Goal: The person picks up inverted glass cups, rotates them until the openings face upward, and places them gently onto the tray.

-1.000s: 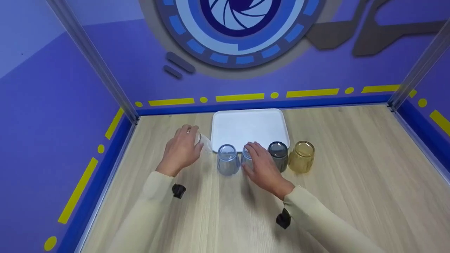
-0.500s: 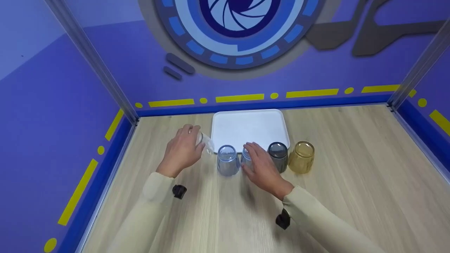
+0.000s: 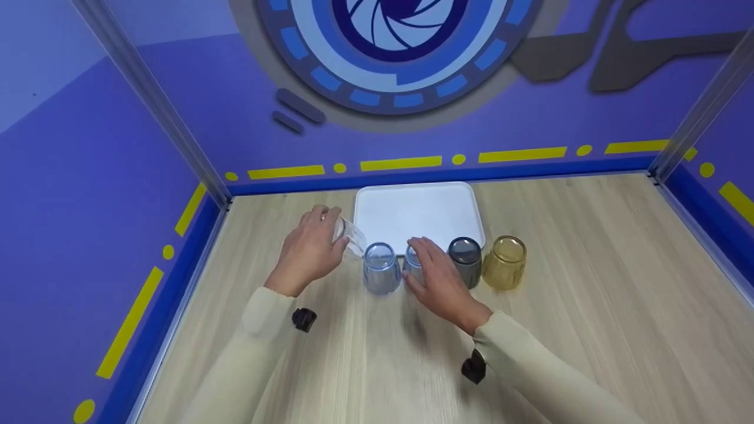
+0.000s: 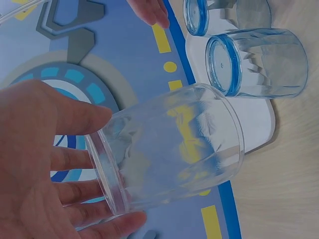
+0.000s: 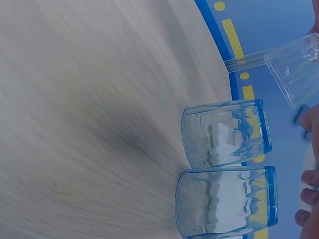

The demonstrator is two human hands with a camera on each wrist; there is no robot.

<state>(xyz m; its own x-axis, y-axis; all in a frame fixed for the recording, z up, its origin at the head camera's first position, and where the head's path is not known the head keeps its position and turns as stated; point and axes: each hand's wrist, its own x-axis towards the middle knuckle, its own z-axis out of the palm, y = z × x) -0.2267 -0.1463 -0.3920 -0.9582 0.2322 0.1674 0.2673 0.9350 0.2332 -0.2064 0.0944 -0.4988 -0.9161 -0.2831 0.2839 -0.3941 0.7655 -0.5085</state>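
A clear glass [image 3: 355, 235] is held off the table by my left hand [image 3: 310, 250], thumb and fingers around its base end. It tilts with its open mouth toward the right and down, as the left wrist view of the clear glass [image 4: 172, 144] shows. Just right of it, a light blue glass [image 3: 382, 272] stands upside down. My right hand [image 3: 443, 282] is over a second blue glass [image 3: 412, 270], partly hiding it. In the right wrist view its fingers [image 5: 310, 194] are loosely bent and apart from the second blue glass [image 5: 224, 204].
An upside-down dark grey glass [image 3: 466, 265] and an amber glass [image 3: 505, 265] continue the row to the right. Behind the row lies a white tray [image 3: 418, 215]. Purple-blue panels [image 3: 194, 118] enclose the wooden table [image 3: 589, 282] at the back and sides.
My left hand has shifted slightly right with the clear glass, bringing the glass's mouth closer to the left blue glass. My right hand has stayed where it was.
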